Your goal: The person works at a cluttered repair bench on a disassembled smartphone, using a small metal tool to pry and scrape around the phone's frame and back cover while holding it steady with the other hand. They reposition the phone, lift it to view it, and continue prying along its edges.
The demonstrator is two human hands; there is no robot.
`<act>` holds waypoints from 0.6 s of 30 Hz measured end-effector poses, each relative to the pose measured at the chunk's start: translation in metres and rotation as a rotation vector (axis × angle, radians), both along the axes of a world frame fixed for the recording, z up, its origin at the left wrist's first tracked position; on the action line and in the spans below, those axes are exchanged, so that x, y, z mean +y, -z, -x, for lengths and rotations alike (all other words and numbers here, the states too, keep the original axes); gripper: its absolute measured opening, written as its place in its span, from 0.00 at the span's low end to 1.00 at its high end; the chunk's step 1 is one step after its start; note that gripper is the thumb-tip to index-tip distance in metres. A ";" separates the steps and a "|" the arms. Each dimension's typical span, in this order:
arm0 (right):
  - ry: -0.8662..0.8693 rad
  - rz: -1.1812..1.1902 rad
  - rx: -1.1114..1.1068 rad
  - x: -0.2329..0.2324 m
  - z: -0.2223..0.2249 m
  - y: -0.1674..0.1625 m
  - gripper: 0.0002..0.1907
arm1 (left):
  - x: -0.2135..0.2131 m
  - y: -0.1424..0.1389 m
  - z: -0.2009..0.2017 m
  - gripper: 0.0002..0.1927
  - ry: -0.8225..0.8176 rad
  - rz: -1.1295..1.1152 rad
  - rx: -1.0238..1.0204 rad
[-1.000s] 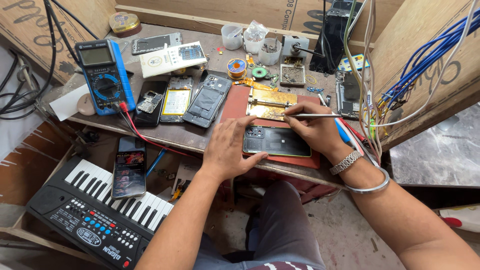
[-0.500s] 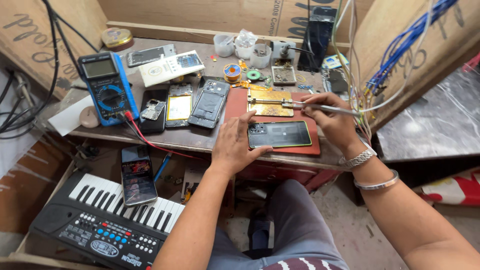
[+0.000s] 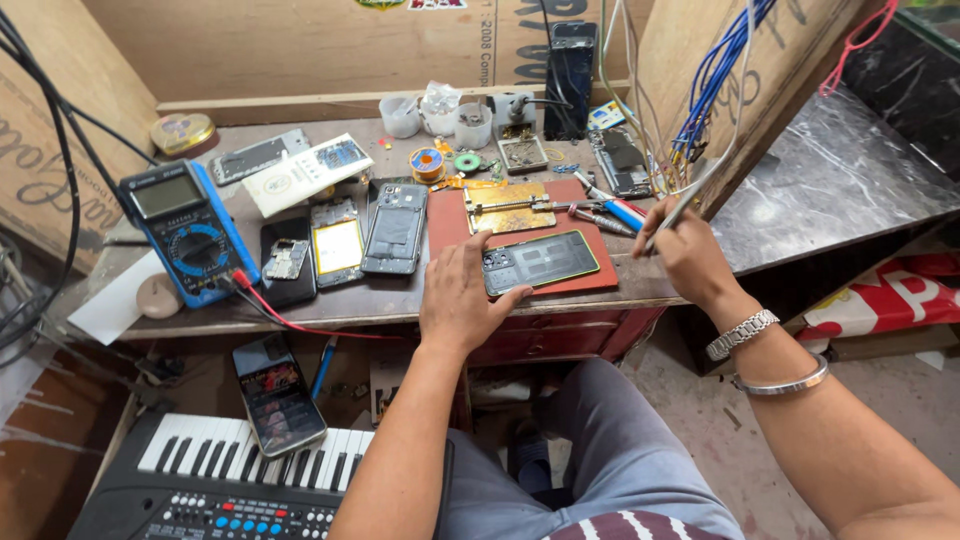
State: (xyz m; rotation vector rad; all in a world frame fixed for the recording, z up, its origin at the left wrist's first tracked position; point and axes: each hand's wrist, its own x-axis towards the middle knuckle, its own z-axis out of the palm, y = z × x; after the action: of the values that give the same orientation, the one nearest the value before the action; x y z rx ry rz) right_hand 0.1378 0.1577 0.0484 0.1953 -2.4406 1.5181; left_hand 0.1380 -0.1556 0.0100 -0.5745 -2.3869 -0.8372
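Note:
A dark phone (image 3: 541, 262) with a green edge lies face down on a red work mat (image 3: 455, 222) at the front of a cluttered bench. My left hand (image 3: 458, 298) rests on the mat and pins the phone's left end with its fingers. My right hand (image 3: 685, 253) hovers past the mat's right edge, holding a thin metal tool (image 3: 683, 203) like a pen, tip raised toward the wires. A gold-coloured board holder (image 3: 510, 207) sits on the mat behind the phone.
Several opened phones (image 3: 396, 226) lie left of the mat beside a blue multimeter (image 3: 187, 230) with a red lead. Small cups (image 3: 438, 118), solder reels and blue wires (image 3: 715, 70) crowd the back. Below the bench a phone (image 3: 277, 392) rests on a keyboard (image 3: 250, 470).
My right hand with the thin tool has drawn away from the gold holder to the right, off the mat. My left hand stays on the phone.

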 end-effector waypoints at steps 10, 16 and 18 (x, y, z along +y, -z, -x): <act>0.120 -0.593 0.078 -0.020 -0.002 -0.003 0.20 | -0.011 0.001 0.008 0.43 -0.016 0.043 0.051; 0.074 -0.605 0.229 -0.024 0.027 0.009 0.19 | -0.010 -0.005 0.026 0.42 -0.004 0.070 0.002; 0.068 -0.588 0.302 -0.025 0.032 0.016 0.17 | -0.009 -0.005 0.031 0.42 -0.010 0.080 0.025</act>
State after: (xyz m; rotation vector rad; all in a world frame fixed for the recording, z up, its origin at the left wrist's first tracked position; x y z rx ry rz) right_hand 0.1054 0.1328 0.0325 0.4106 -2.5325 0.6472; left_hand 0.1072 -0.1645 0.0153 -0.5999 -2.4072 -0.7285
